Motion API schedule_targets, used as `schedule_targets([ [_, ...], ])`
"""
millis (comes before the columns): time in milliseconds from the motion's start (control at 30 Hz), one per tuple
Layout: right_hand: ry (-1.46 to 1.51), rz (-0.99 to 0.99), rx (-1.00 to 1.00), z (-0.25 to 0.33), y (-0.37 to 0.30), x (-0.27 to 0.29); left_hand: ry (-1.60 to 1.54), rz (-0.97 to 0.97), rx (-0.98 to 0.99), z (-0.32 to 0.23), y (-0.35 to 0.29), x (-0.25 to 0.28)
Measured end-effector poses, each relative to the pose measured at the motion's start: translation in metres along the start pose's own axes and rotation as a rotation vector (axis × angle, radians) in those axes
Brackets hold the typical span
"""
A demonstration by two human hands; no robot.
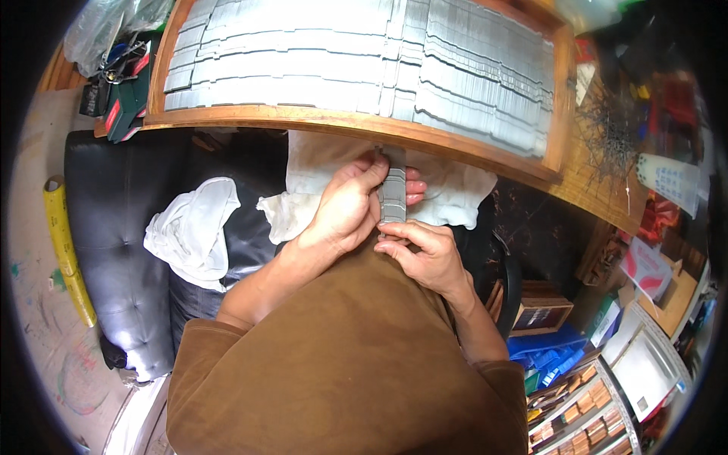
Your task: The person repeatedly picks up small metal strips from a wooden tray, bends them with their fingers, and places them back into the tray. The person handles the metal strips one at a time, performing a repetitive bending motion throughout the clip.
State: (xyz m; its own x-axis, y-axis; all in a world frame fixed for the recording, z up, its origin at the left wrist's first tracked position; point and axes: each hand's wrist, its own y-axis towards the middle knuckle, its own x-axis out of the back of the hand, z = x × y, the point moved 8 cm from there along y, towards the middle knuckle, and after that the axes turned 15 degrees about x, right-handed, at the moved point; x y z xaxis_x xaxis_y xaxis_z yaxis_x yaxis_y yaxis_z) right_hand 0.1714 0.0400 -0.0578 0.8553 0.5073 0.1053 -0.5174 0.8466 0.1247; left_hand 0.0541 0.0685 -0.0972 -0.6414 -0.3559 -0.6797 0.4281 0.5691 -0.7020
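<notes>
Close in front of my body, my left hand (347,203) is wrapped round a narrow stack of thin grey metal pieces (393,189), with its thumb on one side and its fingertips showing on the other. The near end of this stack is pinched by the fingers of my right hand (431,256). Just beyond my hands stands a wooden tray (265,117), packed with long rows of similar thin grey pieces (296,64). White cloth (453,189) hangs below the tray's near edge, behind my hands. The palm side of the left hand partly hides the stack.
A crumpled white cloth (199,227) lies on a black padded seat (114,205) at left. Many thin dark pins (610,125) are scattered on the wooden table (599,199) beside the tray. A plastic cup (667,180) sits near its right edge. Boxes and a rack (599,402) stand lower right.
</notes>
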Motion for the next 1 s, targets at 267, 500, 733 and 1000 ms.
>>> schedule_targets([
  [267,0.058,-0.097,0.015,0.006,-0.026,0.011,0.31,-0.028,0.199,-0.004,-0.004,-0.006],
  [500,0.183,-0.116,0.114,0.016,-0.052,-0.006,0.62,-0.05,0.245,-0.01,-0.019,-0.031],
  [733,0.162,-0.111,0.222,0.034,-0.038,-0.002,0.674,-0.073,0.243,-0.02,-0.02,-0.041],
  [1000,0.049,-0.157,0.248,0.032,-0.033,0.002,0.676,-0.102,0.2,-0.027,-0.016,-0.041],
])
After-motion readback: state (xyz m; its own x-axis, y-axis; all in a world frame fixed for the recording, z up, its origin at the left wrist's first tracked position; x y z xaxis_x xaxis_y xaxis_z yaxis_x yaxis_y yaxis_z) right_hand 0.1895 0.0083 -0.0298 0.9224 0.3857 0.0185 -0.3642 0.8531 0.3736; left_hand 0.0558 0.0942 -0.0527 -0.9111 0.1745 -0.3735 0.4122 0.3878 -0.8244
